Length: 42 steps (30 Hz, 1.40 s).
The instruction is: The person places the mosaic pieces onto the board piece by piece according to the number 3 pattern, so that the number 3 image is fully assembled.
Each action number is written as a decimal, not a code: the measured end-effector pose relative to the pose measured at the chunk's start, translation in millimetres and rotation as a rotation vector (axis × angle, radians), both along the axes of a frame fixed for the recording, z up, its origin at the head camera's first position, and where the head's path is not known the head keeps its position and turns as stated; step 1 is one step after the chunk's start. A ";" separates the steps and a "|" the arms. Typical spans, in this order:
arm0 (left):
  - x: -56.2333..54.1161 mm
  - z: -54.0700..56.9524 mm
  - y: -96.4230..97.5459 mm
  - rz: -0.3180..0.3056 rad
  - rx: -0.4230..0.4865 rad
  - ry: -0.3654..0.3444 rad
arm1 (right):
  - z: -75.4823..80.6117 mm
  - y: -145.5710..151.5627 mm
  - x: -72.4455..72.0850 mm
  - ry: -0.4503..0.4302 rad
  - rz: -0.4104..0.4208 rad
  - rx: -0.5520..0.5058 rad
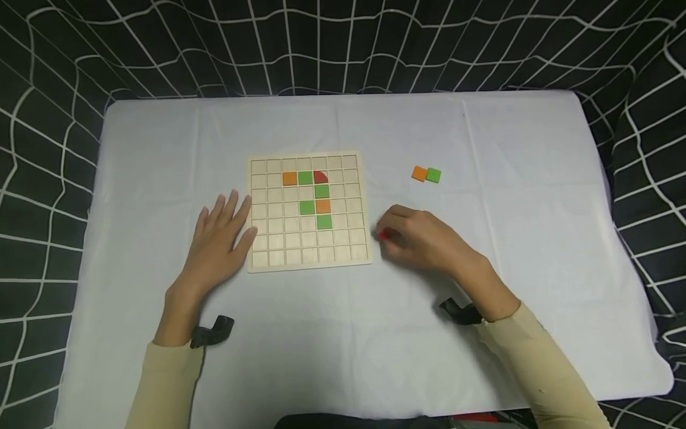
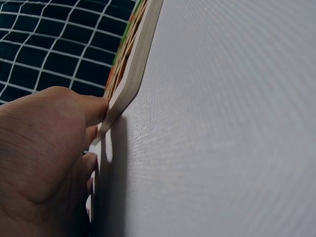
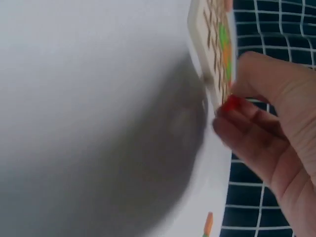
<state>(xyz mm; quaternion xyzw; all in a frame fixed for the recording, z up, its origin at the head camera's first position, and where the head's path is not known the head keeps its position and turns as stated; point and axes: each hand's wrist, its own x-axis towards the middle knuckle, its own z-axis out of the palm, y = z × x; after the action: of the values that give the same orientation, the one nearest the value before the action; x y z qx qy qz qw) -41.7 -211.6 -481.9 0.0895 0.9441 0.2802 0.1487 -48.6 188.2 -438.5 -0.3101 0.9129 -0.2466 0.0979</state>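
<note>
A pale wooden grid board (image 1: 278,241) lies on the white table. On it sit several green and orange square tiles, such as a green tile (image 1: 324,221), and a red quarter-round tile (image 1: 320,177). My left hand (image 1: 217,244) lies flat with fingers spread, its thumb and fingertip at the board's left edge. Just off the board's right edge, my right hand (image 1: 418,238) pinches a small red tile (image 3: 231,103) between thumb and fingers. Most of that tile is hidden by the fingers.
To the right of the board, an orange tile (image 1: 420,173) and a green tile (image 1: 433,175) lie side by side on the white cloth (image 1: 536,238). White netting (image 1: 343,53) over dark walls surrounds the table's back and sides.
</note>
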 end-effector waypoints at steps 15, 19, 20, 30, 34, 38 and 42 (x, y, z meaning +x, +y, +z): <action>-0.3 2.0 0.0 0.006 -0.008 0.036 | 1.4 -67.9 -10.8 0.227 0.177 -0.117; -0.4 0.9 -1.0 0.009 -0.001 0.040 | -2.6 -82.1 -11.0 0.247 0.229 -0.065; -0.2 0.2 -1.1 0.008 0.000 0.038 | -3.7 -84.4 -10.7 0.252 0.241 -0.053; -0.3 -2.1 -0.1 -0.004 -0.006 0.037 | -7.2 -87.0 -11.3 0.259 0.309 0.065; -0.3 -1.9 0.0 -0.001 -0.005 0.033 | -4.8 -85.4 -11.5 0.267 0.360 0.109; -0.4 -3.0 -0.8 0.002 -0.007 0.037 | -5.1 -87.0 -12.2 0.290 0.378 0.125; -0.6 -4.5 -2.0 0.000 -0.008 0.041 | -5.7 -88.7 -11.6 0.325 0.399 0.153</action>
<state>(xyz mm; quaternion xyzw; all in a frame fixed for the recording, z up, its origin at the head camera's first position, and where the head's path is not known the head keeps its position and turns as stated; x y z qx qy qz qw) -42.2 -213.5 -486.4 0.0947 0.9481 0.2745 0.1296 -60.2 99.5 -444.2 -0.5112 0.8534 -0.0998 0.0198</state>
